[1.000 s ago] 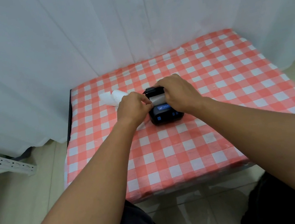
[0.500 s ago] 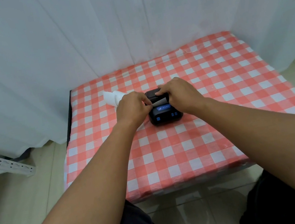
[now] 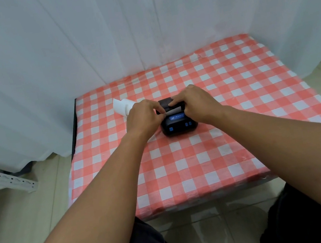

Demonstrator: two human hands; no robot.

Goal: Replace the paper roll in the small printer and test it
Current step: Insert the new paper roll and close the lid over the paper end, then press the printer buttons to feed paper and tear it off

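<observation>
One white curtain [image 3: 97, 36] is hanging behind one desk [image 3: 214, 154], which is wearing a red-and-white checked cloth. One small black printer [image 3: 178, 125] is sitting on that desk, a little left of its middle and nearer the curtain than the front edge. One loose white paper roll [image 3: 123, 106] is lying just left of the printer, toward the curtain, partly unrolled. One pale metal rail [image 3: 2, 179] is lying on the floor well left of the desk.

Two bare arms are reaching in from the near side, and two hands are meeting at the printer's far end. The left hand [image 3: 144, 117] is curling at the printer's left corner, fingers drawn together and pinching the left edge of a white paper strip [image 3: 173, 111] that is showing across the top of the printer. The right hand [image 3: 194, 104] is lying over the right side of the printer's top, fingertips [image 3: 171, 104] pressing down on the lid just behind the strip.

Compared with half a second ago, the lid is sitting lower over the strip, and both hands are gripping closer to the printer's top.

The printer is showing a blue panel behind two blue buttons on its near face, its markings too small to read.
</observation>
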